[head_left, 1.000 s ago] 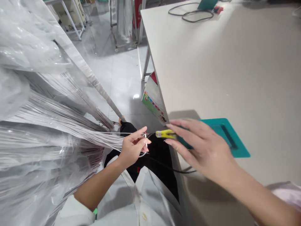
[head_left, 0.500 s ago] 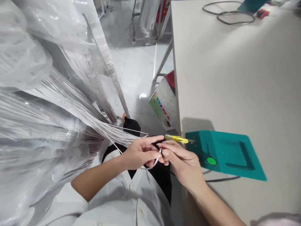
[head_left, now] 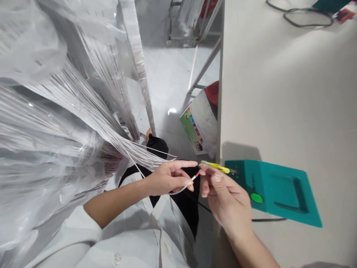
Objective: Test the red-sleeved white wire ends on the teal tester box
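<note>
My left hand [head_left: 170, 179] pinches a thin white wire [head_left: 178, 191] between thumb and fingers, its forefinger stretched out toward the right. The wire's short red end [head_left: 196, 175] sticks out past the thumb and meets the fingertips of my right hand [head_left: 227, 197]. That hand has its fingers bent and its thumb laid against the forefinger; whether something small is between them is hidden. Just beyond the fingertips, a slim yellow tool-like piece [head_left: 216, 166] juts from a teal device [head_left: 284, 186] with a round green button [head_left: 256, 198]. A bundle of white wires [head_left: 134, 150] reaches my left wrist.
Plastic-wrapped wire bundles [head_left: 33, 123] fill the left side beside a pale rack bar [head_left: 139, 63]. On the right stands a light table [head_left: 279, 93] with a looped black cable [head_left: 306, 25]. A printed box [head_left: 199, 123] sits on the floor by the table.
My right hand has drawn back slightly to the right, away from my left. The wire's red end has come into view between them. The whole view has shifted a little.
</note>
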Available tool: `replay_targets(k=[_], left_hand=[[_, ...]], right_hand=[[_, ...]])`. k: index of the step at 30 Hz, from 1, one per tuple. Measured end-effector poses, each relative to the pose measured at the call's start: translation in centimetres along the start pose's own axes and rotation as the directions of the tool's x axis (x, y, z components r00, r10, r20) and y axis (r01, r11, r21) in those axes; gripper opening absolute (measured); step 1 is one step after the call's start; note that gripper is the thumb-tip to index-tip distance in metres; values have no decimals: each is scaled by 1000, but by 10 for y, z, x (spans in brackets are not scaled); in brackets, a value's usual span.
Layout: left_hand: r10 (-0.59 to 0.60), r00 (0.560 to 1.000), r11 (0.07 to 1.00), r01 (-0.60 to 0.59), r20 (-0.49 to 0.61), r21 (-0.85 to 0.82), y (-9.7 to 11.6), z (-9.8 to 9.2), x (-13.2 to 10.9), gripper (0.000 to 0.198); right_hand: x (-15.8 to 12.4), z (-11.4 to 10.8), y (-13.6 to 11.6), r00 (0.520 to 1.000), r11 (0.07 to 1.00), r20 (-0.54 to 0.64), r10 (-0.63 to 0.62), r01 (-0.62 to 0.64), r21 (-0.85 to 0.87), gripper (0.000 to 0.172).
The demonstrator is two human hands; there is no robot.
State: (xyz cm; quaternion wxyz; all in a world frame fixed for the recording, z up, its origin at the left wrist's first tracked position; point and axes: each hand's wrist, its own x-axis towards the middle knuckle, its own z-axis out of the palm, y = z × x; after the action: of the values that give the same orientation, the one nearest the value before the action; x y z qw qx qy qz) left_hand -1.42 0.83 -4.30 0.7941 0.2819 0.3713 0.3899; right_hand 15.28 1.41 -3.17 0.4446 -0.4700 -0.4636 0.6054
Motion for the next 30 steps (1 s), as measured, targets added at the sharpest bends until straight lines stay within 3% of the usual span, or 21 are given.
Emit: replay_targets(k=[3, 5, 8, 10, 14, 19, 21, 24, 28, 30], left_hand=[[6, 995, 991, 7, -95, 134, -8, -7, 7, 62], [69, 984, 946, -11, -167, 323, -18, -11, 15, 56], [232, 945, 766, -33, -229, 641, -35, -20, 29, 48], [342, 896, 638, 0, -283, 770, -44, -28, 35, 49], [439, 848, 571, -10, -295, 821, -54, -53, 22, 44], [510, 718, 662, 23, -473, 749, -63, -93, -29, 30], [442, 704, 713, 101, -556, 694, -69, -108, -49, 31], [376, 709, 739, 159, -597, 655, -81, -126, -69, 30], [319, 704, 771, 196, -634, 606, -94, -135, -79, 29], [306, 691, 789, 200, -654, 581, -98, -136, -80, 28]], right_hand=[[-2, -5, 5, 980, 979, -102, -170, 156, -134, 19], [-3, -5, 7, 964, 961, -121, -235, 213, -174, 18], [-4, -4, 10, 960, 951, -110, -256, 229, -210, 19], [-6, -3, 12, 960, 937, -89, -267, 236, -259, 21], [-11, -4, 14, 952, 860, 5, -307, 280, -427, 23], [-2, 11, 8, 940, 732, 308, -148, 314, -604, 45], [10, 30, 7, 899, 655, 431, -75, 370, -659, 60], [36, 79, 16, 817, 516, 577, 17, 487, -704, 78], [68, 162, 51, 731, 577, 662, 162, 474, -665, 99], [74, 195, 74, 759, 582, 640, 122, 468, -665, 104]])
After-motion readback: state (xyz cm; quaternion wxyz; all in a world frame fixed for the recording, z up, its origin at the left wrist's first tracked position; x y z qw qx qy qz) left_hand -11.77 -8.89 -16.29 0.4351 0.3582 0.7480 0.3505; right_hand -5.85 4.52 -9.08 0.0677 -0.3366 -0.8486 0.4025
